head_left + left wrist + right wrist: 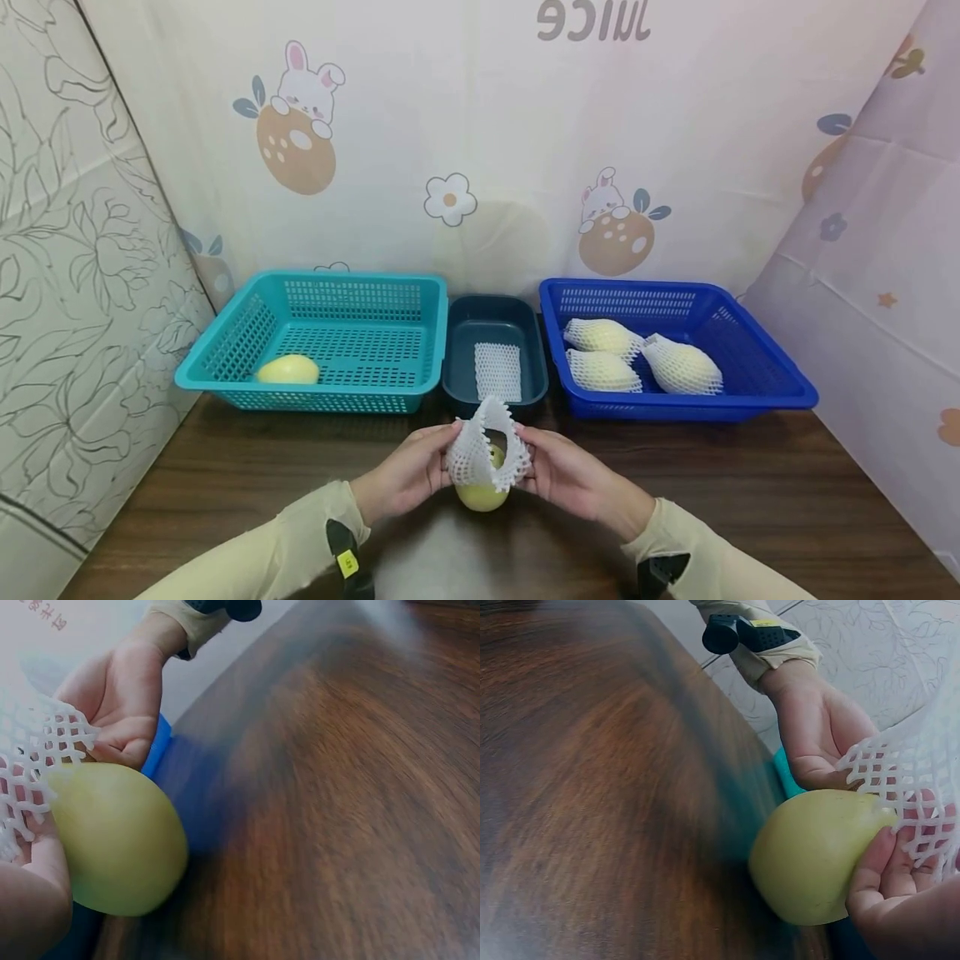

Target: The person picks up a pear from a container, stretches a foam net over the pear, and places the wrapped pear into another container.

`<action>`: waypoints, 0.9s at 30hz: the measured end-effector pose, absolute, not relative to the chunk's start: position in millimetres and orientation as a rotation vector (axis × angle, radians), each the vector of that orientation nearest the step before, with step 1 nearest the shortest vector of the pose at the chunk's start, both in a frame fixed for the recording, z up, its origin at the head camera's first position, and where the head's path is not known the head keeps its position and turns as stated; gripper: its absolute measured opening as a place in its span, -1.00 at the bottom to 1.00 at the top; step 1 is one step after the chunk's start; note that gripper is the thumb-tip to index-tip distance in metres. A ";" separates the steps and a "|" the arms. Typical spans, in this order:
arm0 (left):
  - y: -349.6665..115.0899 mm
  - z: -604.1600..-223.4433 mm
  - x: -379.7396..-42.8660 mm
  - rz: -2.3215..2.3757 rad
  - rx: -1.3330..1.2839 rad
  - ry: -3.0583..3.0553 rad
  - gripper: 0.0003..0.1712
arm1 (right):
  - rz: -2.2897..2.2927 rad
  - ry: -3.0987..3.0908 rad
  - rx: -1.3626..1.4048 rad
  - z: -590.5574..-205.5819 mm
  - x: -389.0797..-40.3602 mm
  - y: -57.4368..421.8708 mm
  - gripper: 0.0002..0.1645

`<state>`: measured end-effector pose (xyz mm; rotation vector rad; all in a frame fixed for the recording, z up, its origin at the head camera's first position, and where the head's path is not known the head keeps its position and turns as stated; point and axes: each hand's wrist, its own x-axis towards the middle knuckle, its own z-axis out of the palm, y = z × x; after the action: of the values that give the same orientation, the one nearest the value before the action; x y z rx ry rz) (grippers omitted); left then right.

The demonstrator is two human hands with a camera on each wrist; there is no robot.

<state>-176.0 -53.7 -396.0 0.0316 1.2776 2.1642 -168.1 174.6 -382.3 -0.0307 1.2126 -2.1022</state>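
A white foam fruit net (472,454) is stretched wide between both hands, over the upper part of a smooth yellow-green fruit (482,497). My left hand (408,471) pinches the net's left side, and my right hand (573,479) pinches its right side. Through the net's opening the fruit's top shows in the head view. Below the net, the fruit's rounded lower end is bare in the left wrist view (124,840) and the right wrist view. Some fingertips are hidden behind the mesh.
A teal basket (307,390) at the left holds one bare yellow fruit (288,369). Behind the hands, a dark small tray (534,367) contains a flat foam net (498,372). Several net-wrapped fruits (684,367) lie in the blue basket (690,406) at the right.
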 end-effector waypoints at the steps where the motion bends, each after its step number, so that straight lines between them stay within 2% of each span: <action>1: -53.9 -397.8 -175.7 2.159 0.023 1.288 -0.51 | -2.098 1.219 -0.030 -383.9 -167.7 174.4 -0.70; 6: -55.1 -404.2 -174.9 2.142 -0.011 1.337 -0.45 | -2.072 1.279 -0.016 -390.3 -165.1 171.8 -0.71; 16: -56.1 -414.2 -172.5 2.125 0.017 1.475 -0.54 | -2.049 1.337 -0.086 -398.9 -161.3 172.4 -0.75; 27: -59.4 -421.9 -168.4 2.078 -0.039 1.600 -0.48 | -2.082 1.394 -0.041 -413.6 -154.2 170.6 -0.79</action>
<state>-168.4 -59.4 -421.9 -0.0385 1.6002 2.0780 -154.2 170.6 -413.6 -0.0407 1.3938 -2.0816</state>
